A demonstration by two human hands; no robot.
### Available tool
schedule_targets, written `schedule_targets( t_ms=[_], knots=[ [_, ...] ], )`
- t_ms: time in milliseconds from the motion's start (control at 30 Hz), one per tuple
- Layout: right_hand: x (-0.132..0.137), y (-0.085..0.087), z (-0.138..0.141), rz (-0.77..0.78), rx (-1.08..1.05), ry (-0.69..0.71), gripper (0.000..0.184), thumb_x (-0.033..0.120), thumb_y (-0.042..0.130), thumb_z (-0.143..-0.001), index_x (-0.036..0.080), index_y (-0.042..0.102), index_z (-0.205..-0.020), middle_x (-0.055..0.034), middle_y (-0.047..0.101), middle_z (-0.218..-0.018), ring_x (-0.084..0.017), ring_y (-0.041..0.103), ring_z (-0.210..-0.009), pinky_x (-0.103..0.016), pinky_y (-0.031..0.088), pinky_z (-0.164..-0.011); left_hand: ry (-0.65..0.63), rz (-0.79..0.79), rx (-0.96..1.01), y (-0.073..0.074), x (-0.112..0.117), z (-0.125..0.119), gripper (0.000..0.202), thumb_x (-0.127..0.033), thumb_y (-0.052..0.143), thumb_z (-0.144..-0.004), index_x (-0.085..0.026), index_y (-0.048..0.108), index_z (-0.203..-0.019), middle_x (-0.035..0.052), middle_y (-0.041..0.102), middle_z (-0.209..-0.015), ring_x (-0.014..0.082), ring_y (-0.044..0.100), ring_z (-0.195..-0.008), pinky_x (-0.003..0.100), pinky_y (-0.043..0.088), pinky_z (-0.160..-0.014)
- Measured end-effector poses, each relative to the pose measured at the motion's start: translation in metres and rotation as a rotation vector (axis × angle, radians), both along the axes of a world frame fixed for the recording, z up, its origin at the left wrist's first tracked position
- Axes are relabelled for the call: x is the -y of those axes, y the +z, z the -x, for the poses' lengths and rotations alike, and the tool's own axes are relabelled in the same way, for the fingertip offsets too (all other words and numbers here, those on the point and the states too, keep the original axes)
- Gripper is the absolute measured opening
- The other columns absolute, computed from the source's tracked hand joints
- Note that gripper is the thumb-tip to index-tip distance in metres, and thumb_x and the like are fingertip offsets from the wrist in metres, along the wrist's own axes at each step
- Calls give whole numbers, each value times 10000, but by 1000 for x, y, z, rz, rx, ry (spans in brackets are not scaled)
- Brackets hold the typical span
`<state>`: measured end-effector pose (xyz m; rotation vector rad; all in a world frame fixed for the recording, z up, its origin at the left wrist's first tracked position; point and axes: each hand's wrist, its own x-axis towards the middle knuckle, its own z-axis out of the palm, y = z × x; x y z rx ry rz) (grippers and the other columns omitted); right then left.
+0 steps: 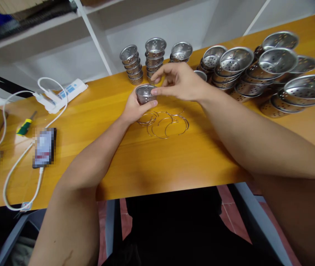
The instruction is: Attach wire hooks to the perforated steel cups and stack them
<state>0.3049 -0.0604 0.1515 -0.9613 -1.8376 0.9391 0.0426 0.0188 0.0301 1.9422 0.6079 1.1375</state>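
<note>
My left hand [135, 106] is wrapped round a small perforated metal cup [144, 96], holding it tilted just above the table. At the cup's rim is my right hand [180, 82], its thumb touching the edge and its index finger curled above it. Whatever lies between those fingertips is too small to make out. Just below the cup, several thin curved metal wires [171, 122] lie in a loose heap on the wooden table [152, 166]. Behind my hands stand stacks of similar cups, one stack [154, 55] right beyond my right fingertips.
More stacked perforated cups [274, 68] crowd the table's right side. On the left are a white power strip [71, 92], a yellow-green screwdriver [24, 127] and a phone [44, 147] on a white cable [6, 184]. A shelf partition [96, 40] borders the back edge.
</note>
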Motion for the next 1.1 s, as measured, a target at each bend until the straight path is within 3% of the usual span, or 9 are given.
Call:
schedule_targets(
  t_ms=[133, 233, 400, 567, 800, 867, 967, 1100],
  knots=[
    [-1, -3, 1, -176, 149, -74, 762, 1087, 929, -942, 340, 938, -1090, -156, 887, -1286, -376, 770, -1171, -618, 643, -1119, 30, -31, 4, -5, -8, 2, 1138, -948, 1083, -873, -321, 674, -1729, 137, 832, -1638, 413, 776, -1657, 651, 559, -1512],
    [5, -2, 1, -210, 228, -102, 726, 1066, 838, -1044, 353, 958, -1113, -172, 885, -1389, -432, 780, -1339, -643, 655, -1213, 36, -72, 13, -6, -7, 0, 1140, -958, 1069, -890, -326, 655, -1744, 132, 819, -1632, 411, 770, -1664, 649, 540, -1529],
    [13, -3, 4, -192, 286, -52, 618, 946, 933, -1068, 343, 991, -1192, -163, 853, -1407, -450, 763, -1439, -649, 659, -1286, 64, -120, 35, -9, -3, -4, 1127, -940, 1072, -903, -306, 640, -1728, 139, 792, -1652, 401, 787, -1628, 640, 579, -1510],
    [17, -14, 13, -208, 306, 19, 506, 760, 939, -1141, 295, 1020, -1325, -177, 805, -1505, -452, 765, -1485, -727, 622, -1380, 30, -166, 32, -12, -6, -1, 1122, -886, 1051, -953, -336, 567, -1803, 133, 749, -1681, 380, 796, -1594, 616, 615, -1475],
    [27, -10, 21, -275, 335, -65, 378, 575, 994, -1103, 364, 962, -1415, -156, 795, -1563, -505, 670, -1660, -797, 550, -1492, -21, -247, -2, -16, -8, -4, 1166, -777, 1058, -985, -374, 463, -1903, 146, 656, -1822, 423, 665, -1788, 630, 517, -1579],
    [31, -5, 22, -290, 363, -83, 415, 510, 1030, -1064, 383, 920, -1443, -153, 782, -1616, -514, 659, -1664, -789, 548, -1496, -36, -254, -9, -19, -8, -8, 1185, -760, 1035, -1010, -378, 414, -1943, 154, 620, -1871, 428, 645, -1818, 627, 516, -1588],
    [32, 0, 19, -308, 397, -100, 657, 447, 1092, -978, 355, 831, -1574, -160, 767, -1664, -531, 682, -1621, -783, 575, -1461, -65, -252, -23, -20, -3, -12, 1196, -760, 1005, -1033, -360, 382, -1971, 176, 606, -1898, 439, 669, -1801, 641, 576, -1543],
    [19, 11, -10, -349, 474, -175, 921, 346, 1175, -851, 345, 781, -1683, -170, 777, -1690, -562, 668, -1638, -773, 584, -1442, -50, -198, -83, -10, 10, -11, 1262, -774, 1062, -971, -363, 402, -1964, 201, 606, -1943, 459, 697, -1762, 651, 671, -1419]
  ],
)
